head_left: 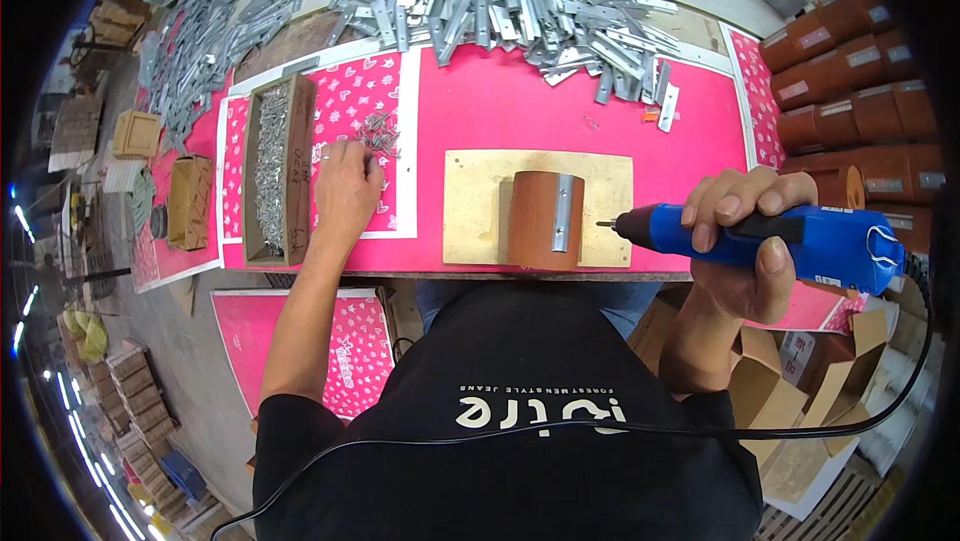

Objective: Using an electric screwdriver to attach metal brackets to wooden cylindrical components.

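Note:
My right hand [745, 241] is wrapped round a blue electric screwdriver [655, 229], held level with its bit pointing left. The bit's tip is just right of a reddish-brown cylinder [535, 221], apart from it. A grey metal strip with holes [563, 216] lies along the cylinder, which rests on a pale wooden board [470, 206]. My left hand [347, 186] is at a small heap of screws [380, 133], fingers curled downward and drawn together. Whatever its fingertips pinch is hidden. Left of that hand stands a long wooden box [298, 191] full of small screws.
A large heap of metal strips [480, 1] covers the far side of the pink-covered table [480, 121]. Stacked reddish-brown cylinders [830, 61] stand at the right. The screwdriver's black cable [780, 433] crosses in front of me. Open cardboard boxes [770, 391] sit at lower right.

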Motion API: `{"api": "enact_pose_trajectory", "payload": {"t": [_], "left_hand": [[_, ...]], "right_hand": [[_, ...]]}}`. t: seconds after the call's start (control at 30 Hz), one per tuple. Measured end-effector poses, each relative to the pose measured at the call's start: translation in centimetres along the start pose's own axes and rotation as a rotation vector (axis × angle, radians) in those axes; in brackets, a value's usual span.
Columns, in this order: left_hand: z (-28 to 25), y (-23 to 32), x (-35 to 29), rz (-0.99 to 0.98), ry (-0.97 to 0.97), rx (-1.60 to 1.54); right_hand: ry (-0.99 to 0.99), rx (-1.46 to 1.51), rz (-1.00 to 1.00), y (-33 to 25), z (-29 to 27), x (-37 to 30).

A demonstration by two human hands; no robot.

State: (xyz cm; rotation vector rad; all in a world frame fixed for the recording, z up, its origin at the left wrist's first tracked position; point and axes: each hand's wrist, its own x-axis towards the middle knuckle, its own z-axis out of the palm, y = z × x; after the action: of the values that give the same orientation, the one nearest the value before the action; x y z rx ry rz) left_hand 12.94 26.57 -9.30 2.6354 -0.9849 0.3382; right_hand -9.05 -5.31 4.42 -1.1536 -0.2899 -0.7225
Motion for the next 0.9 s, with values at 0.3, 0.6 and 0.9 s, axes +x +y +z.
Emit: {"api": "enact_pose_trajectory", "payload": {"t": [0.3,0.6,0.9], "left_hand": [[-4.4,10.8,-0.3,-0.167,-0.154,-0.973],[-3.7,16.9,0.2,0.126,-0.179,-0.988],[-4.0,17.8,0.6,0.189,-0.175,-0.933]], "right_hand": [[-0.022,0.094,-0.087,-0.4,-0.1,0.7],[0.161,0.276,-0.030,0.7,0.4,1.3],[0.145,0.255,-0.023,1.4,0.7,1.4]]}}
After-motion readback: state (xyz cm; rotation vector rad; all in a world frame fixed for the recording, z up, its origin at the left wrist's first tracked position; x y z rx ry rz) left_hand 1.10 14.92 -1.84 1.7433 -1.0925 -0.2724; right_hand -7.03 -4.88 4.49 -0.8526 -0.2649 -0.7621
